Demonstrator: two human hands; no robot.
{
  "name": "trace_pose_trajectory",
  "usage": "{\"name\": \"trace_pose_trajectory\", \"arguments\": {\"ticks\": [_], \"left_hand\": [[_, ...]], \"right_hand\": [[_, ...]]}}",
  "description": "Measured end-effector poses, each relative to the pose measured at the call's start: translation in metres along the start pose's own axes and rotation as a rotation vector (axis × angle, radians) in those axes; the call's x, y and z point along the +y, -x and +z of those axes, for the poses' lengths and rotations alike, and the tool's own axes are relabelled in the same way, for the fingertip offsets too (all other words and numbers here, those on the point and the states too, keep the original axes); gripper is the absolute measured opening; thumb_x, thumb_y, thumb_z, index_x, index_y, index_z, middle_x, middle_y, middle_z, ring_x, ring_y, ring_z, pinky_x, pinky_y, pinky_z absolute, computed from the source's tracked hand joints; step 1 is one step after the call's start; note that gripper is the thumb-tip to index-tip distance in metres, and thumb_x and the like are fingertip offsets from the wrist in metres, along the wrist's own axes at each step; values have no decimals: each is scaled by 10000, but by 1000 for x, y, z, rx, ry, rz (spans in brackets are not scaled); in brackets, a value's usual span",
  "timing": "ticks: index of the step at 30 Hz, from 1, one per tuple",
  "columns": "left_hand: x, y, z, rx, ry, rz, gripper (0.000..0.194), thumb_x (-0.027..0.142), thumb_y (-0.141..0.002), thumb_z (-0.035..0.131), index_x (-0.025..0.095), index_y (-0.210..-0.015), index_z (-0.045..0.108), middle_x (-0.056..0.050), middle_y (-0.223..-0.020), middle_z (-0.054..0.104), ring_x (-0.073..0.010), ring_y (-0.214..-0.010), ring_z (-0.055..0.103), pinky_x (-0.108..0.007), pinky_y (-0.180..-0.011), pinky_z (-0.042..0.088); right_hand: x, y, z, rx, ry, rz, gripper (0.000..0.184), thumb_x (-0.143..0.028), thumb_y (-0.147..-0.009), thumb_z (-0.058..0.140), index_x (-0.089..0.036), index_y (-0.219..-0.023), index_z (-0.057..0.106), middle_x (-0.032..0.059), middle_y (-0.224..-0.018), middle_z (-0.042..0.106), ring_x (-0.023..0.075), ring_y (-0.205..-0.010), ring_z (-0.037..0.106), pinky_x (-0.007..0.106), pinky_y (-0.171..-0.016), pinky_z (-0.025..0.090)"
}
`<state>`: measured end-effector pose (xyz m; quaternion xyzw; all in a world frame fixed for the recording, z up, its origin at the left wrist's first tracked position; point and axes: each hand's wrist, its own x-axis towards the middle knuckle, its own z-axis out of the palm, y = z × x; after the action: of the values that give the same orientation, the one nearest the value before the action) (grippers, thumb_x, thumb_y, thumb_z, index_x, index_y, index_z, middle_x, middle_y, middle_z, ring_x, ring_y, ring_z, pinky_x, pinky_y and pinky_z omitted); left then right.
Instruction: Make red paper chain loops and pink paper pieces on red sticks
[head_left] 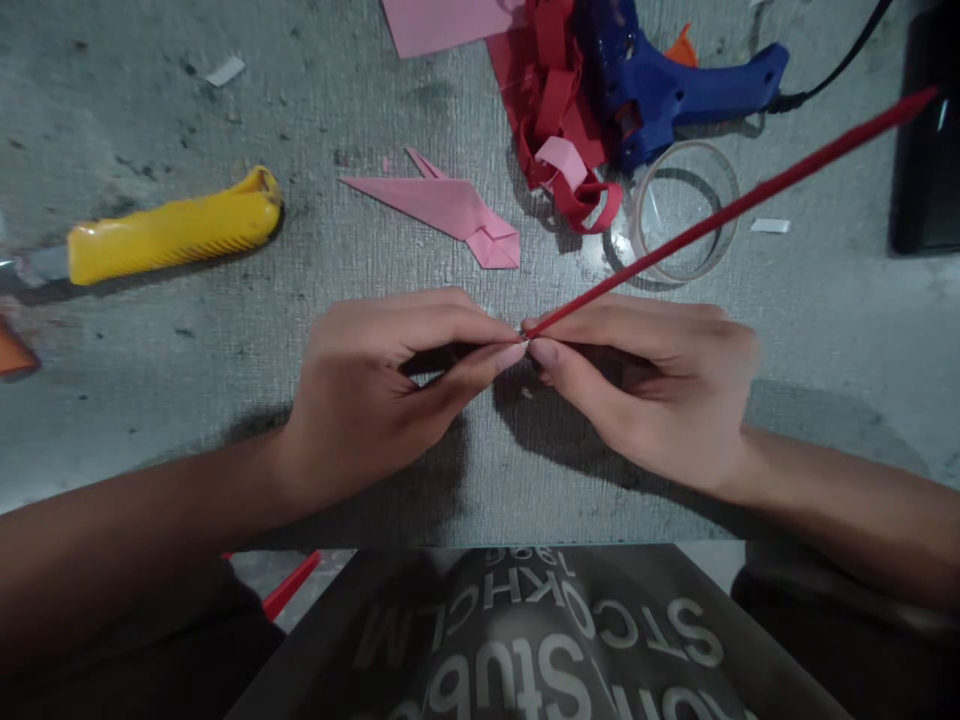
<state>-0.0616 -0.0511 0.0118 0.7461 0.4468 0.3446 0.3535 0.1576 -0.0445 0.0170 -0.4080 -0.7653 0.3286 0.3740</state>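
A long, thin red strip (705, 230), apparently folded paper, slants up to the right and ends in a point. Its near end sits between the fingertips of both hands, which almost meet above the table. My left hand (367, 390) is closed in a pinch at that end, thumb against forefinger. My right hand (667, 385) pinches the same end from the other side. A small pale bit shows at the fingertips, too small to name. Just beyond the hands lies a pink folded paper figure (442, 205) with pointed ends, touched by neither hand.
A yellow-handled cutter (176, 230) lies at left. Beyond my right hand are a tape roll (643, 225), a red paper chain (551, 105) and a blue glue gun (697, 95) with its cord. Pink paper (442, 25) is at the top, a black device (926, 140) at far right.
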Motion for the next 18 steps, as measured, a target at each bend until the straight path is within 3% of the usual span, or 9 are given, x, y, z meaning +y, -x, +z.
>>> {"name": "trace_pose_trajectory", "arguments": {"ticks": [18], "left_hand": [[0,-3,0,-13,2,36,142,218,-1034,698,249,-930,790,18,-850,794,-121,-700,698,-287,-635,531]], "right_hand": [[1,-1,0,-2,7,-4,210,-79,-960,723,-256,-899,817,-24,-858,825,124,-714,748,244,-665,603]]}}
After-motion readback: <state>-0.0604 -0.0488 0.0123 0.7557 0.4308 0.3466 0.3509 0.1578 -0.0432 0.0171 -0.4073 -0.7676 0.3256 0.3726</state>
